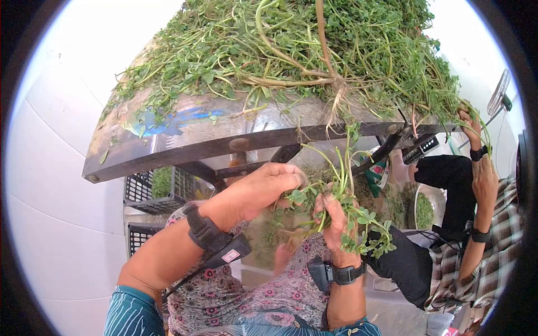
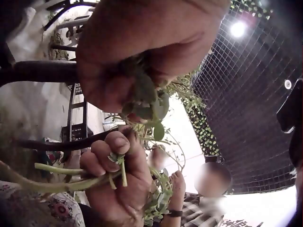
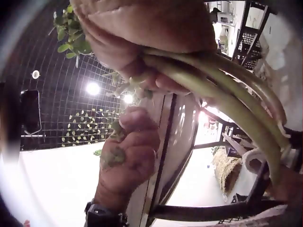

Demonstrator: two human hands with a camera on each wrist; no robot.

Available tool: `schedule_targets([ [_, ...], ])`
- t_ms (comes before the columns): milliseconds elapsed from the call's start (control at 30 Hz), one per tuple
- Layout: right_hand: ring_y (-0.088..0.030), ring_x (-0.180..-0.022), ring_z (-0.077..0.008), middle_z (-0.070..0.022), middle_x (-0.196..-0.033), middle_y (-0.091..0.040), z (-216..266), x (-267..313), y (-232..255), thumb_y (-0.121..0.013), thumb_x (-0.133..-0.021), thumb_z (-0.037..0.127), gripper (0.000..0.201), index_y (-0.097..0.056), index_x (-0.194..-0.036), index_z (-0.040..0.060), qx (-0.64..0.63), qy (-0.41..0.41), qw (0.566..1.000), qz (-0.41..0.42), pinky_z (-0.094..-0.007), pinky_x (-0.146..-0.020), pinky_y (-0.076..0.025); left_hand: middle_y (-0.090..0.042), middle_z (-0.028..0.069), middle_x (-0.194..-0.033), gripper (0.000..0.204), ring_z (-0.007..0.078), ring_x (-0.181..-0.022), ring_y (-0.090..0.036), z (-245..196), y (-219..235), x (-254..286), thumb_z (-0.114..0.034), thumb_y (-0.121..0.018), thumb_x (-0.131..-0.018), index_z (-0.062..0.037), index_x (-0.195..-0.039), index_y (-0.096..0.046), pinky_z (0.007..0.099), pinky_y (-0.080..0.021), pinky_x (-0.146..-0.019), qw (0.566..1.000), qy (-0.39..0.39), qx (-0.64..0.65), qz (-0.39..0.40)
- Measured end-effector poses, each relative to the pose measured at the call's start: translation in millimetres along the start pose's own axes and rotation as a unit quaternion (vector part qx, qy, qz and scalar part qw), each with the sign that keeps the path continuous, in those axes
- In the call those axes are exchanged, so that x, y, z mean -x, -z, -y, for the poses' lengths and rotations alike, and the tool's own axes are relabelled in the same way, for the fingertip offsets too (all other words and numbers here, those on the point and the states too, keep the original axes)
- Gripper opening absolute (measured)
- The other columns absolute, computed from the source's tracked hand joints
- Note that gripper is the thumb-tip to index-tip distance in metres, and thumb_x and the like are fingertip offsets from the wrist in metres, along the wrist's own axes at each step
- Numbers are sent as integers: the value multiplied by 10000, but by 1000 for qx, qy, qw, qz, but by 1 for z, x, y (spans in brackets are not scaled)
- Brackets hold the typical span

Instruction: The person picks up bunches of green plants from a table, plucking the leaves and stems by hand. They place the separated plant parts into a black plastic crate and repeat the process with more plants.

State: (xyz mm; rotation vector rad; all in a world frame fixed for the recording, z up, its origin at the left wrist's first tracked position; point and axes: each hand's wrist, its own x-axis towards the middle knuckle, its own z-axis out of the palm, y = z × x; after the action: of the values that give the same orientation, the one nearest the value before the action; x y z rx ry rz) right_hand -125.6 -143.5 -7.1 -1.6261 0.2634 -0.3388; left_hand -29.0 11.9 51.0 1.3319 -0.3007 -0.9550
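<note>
In the head view, my left hand [image 1: 263, 187] is curled round a few leafy sprigs [image 1: 298, 196] below the table's edge. Just beside it, my right hand [image 1: 336, 218] grips a bunch of green stems [image 1: 341, 168], with leaves [image 1: 374, 229] hanging past the wrist. Small leaves [image 2: 158, 106] poke out from under my left fingers in the left wrist view. Thick pale stems [image 3: 227, 97] run out of my right hand [image 3: 147, 33] in the right wrist view, and the left fist [image 3: 130, 161] holds bits of leaf.
A heap of leafy plants [image 1: 224, 56] covers the table [image 1: 196, 112]; one large rooted stem [image 1: 336, 89] lies near its front edge. Black crates [image 1: 148, 193] stand below on the left. At the right sits another person in a checked shirt [image 1: 454, 246], one hand [image 1: 471, 123] at the heap.
</note>
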Motion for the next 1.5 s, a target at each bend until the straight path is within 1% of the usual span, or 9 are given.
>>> schedule_targets([
  [167, -493, -659, -119, -49, -741, -532, 17, 3, -1, -514, -843, 214, 232, -519, -941, 4, 27, -34, 999, 33, -248, -555, -390, -545, -27, -741, 218, 55, -682, -486, -15, -6, 7, -230, -461, -862, -54, -829, -585, 197, -393, -585, 998, 49, -15, 26],
  [300, -497, -622, -128, -44, -672, -526, 6, -3, 5, -509, -834, 193, 193, -531, -796, 5, 165, 105, 981, -16, -261, -560, -392, -493, -23, -666, 261, 69, -597, -440, -6, -6, 4, -293, -470, -871, -70, -774, -566, 226, -376, -547, 993, 30, -106, 30],
  [367, -491, -632, -132, -25, -669, -495, 4, -9, 13, -513, -821, 215, 190, -517, -765, 34, 37, -7, 995, -87, -286, -554, -386, -473, -33, -637, 268, 66, -555, -412, -5, 2, 3, -298, -470, -871, -69, -755, -548, 209, -359, -517, 990, 26, -100, 98],
  [567, -489, -633, -103, -10, -717, -532, 11, -2, 14, -574, -793, 241, 217, -552, -871, 40, 35, 8, 997, -68, -243, -564, -391, -412, -54, -595, 232, 49, -502, -359, -3, -1, 4, -295, -479, -869, -72, -830, -530, 214, -328, -458, 999, -1, 16, -43],
  [967, -526, -710, -107, -32, -753, -571, 13, 2, 1, -615, -771, 223, 269, -570, -945, 23, 24, -19, 998, -49, -240, -632, -416, -432, -45, -594, 235, 46, -515, -394, -2, -10, 2, -286, -524, -849, -53, -876, -539, 194, -335, -458, 987, -2, -160, 0],
  [1167, -513, -675, -113, -31, -734, -563, 15, 1, 0, -613, -768, 211, 269, -558, -944, 15, -37, -15, 999, -33, -248, -629, -412, -473, -37, -628, 258, 37, -534, -416, 1, -7, 1, -256, -554, -830, -21, -936, -554, 185, -365, -481, 990, -49, -89, -95],
  [1367, -509, -677, -96, -21, -745, -562, 17, 2, -1, -613, -769, 202, 267, -554, -957, 21, -49, 3, 998, -27, -235, -610, -408, -561, 24, -697, 214, 86, -657, -510, -2, -9, 2, -182, -557, -819, 23, -874, -588, 257, -435, -586, 952, -57, -301, -30],
  [1467, -508, -680, -86, -14, -748, -562, 19, 2, -2, -609, -769, 192, 260, -554, -961, 25, -44, -10, 999, -18, -225, -603, -406, -480, -51, -640, 189, 33, -579, -419, 15, -6, -5, -199, -531, -847, -21, -854, -595, 200, -365, -503, 941, -191, -279, 4],
  [1500, -508, -682, -82, -12, -750, -563, 19, 2, -2, -607, -769, 188, 256, -555, -961, 26, -43, -17, 999, -15, -221, -601, -406, -474, -49, -636, 184, 33, -584, -413, 15, -5, -5, -190, -525, -848, -16, -840, -586, 204, -362, -507, 944, -156, -288, 17],
])
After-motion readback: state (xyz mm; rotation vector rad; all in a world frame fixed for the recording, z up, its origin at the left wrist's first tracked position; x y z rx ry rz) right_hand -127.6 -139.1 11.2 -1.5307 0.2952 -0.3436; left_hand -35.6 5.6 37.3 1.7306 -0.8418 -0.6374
